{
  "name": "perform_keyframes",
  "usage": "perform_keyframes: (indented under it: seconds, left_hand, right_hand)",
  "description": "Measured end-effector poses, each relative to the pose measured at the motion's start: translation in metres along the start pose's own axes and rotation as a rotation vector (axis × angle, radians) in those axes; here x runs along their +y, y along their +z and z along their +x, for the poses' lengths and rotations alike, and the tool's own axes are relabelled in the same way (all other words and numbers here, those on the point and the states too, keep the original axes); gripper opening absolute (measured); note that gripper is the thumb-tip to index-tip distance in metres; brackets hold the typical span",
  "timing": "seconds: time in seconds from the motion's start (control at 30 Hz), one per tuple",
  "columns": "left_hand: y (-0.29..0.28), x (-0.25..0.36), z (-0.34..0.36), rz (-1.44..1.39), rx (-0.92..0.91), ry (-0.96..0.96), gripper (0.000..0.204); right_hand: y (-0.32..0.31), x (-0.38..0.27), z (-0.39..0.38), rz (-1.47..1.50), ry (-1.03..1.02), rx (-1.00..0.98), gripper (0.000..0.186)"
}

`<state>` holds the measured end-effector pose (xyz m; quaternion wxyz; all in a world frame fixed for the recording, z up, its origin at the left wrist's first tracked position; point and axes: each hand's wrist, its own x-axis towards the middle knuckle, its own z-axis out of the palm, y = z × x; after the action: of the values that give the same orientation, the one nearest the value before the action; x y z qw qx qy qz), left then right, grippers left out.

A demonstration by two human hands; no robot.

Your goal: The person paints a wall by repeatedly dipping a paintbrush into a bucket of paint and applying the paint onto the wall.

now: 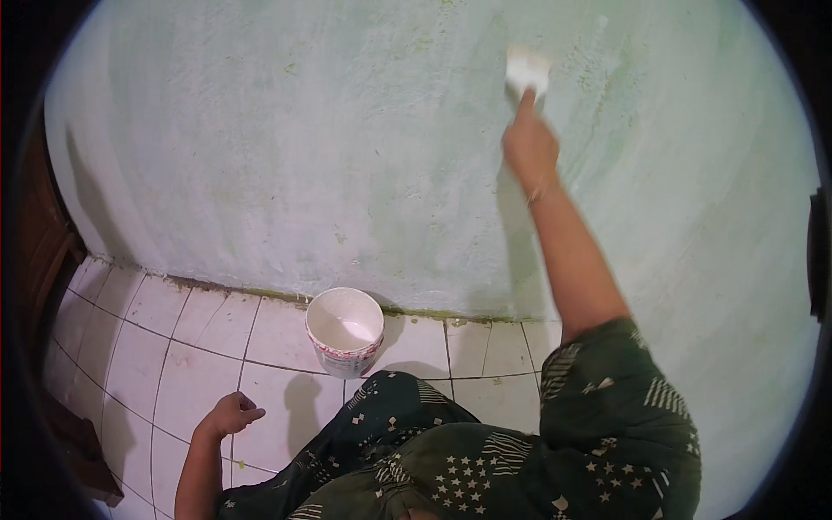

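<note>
**Clerk:** Head view. Where is the brush?

**Inspector:** The white brush (528,72) sits at one o'clock, bristles upward, close against the pale green, patchy white wall (381,173). Whether the bristles touch cannot be told.

**Clerk:** Grip?

**Inspector:** The right hand (531,151), below the brush at its six o'clock, is closed around the lower part, pinching it, index finger laid straight along it. The arm rises from about four o'clock.

**Clerk:** And the left hand (232,414)?

**Inspector:** At eight o'clock, above the tiled floor (199,373). Fingers loosely bent; whether the tips press together, I cannot tell.

**Clerk:** Nearby items?

**Inspector:** A white bucket (345,347) with red markings, upright on the tiles near the foot of the wall, at the left hand's two o'clock. White material shows inside. Dark wooden furniture (42,234) stands at nine o'clock; a patterned dark green garment (472,468) fills six o'clock.
</note>
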<state>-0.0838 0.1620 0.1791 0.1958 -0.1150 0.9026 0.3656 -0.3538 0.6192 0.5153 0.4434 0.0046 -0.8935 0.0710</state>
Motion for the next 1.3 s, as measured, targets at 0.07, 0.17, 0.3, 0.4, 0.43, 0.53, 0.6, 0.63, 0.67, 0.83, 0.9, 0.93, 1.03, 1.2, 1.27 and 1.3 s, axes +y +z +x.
perform_keyframes:
  seconds: [0.07, 0.17, 0.3, 0.4, 0.43, 0.53, 0.6, 0.63, 0.67, 0.83, 0.9, 0.93, 1.03, 1.2, 1.27, 1.3]
  left_hand:
    - [0.001, -0.003, -0.002, -0.004, -0.013, -0.001, 0.039]
    - [-0.001, -0.008, 0.004, 0.008, -0.05, 0.009, 0.04]
    - [-0.006, 0.001, 0.005, -0.02, -0.056, -0.059, 0.046]
    - [-0.006, -0.007, -0.002, -0.038, -0.058, -0.092, 0.046]
    - [-0.004, -0.009, -0.003, -0.04, -0.055, -0.094, 0.046]
    - [-0.001, -0.006, -0.001, -0.041, -0.066, -0.068, 0.045]
    - [-0.002, 0.004, -0.002, -0.044, -0.072, -0.032, 0.041]
    - [-0.003, 0.007, -0.005, -0.044, -0.071, -0.035, 0.041]
    - [-0.005, 0.008, -0.008, -0.06, -0.06, -0.036, 0.041]
    - [-0.007, 0.001, -0.017, -0.13, -0.055, -0.082, 0.04]
    - [-0.008, -0.001, -0.016, -0.138, -0.063, -0.085, 0.039]
    - [-0.009, -0.003, -0.018, -0.148, -0.058, -0.097, 0.039]
    - [-0.012, 0.002, -0.017, -0.132, -0.071, -0.081, 0.039]
    - [-0.008, -0.007, -0.006, -0.126, -0.075, -0.07, 0.041]
    - [-0.004, -0.013, -0.008, -0.138, -0.074, -0.087, 0.041]
    - [-0.002, -0.012, -0.008, -0.147, -0.07, -0.083, 0.041]
  right_hand:
    - [0.034, 0.005, -0.066, -0.014, -0.004, -0.141, 0.063]
    - [0.039, 0.016, -0.145, -0.018, -0.007, -0.458, 0.053]
    - [0.023, 0.042, -0.15, 0.44, 0.075, -0.455, 0.035]
    - [-0.038, 0.009, -0.082, 0.896, 0.148, -0.416, 0.024]
    - [-0.054, -0.006, -0.058, 0.994, 0.088, -0.284, 0.022]
    - [-0.079, -0.028, 0.023, 1.151, 0.138, -0.122, 0.021]
    - [-0.083, -0.036, 0.065, 1.129, 0.136, 0.009, 0.025]
    - [-0.082, -0.043, 0.077, 1.143, 0.166, 0.04, 0.026]
    - [-0.075, -0.044, 0.085, 1.143, 0.168, 0.038, 0.026]
    - [0.054, -0.028, 0.017, 0.529, 0.059, 0.204, 0.039]
    - [0.097, -0.01, -0.057, 0.667, 0.009, 0.224, 0.033]
    - [0.099, -0.012, -0.095, 0.671, 0.142, -0.018, 0.032]
    - [0.114, 0.021, -0.172, 0.562, 0.293, -0.358, 0.032]
    - [0.02, 0.023, -0.131, 0.535, 0.101, -0.153, 0.027]
    - [-0.03, -0.009, -0.081, 0.469, -0.061, 0.041, 0.048]
    - [-0.045, -0.015, -0.05, 0.467, -0.028, 0.074, 0.056]
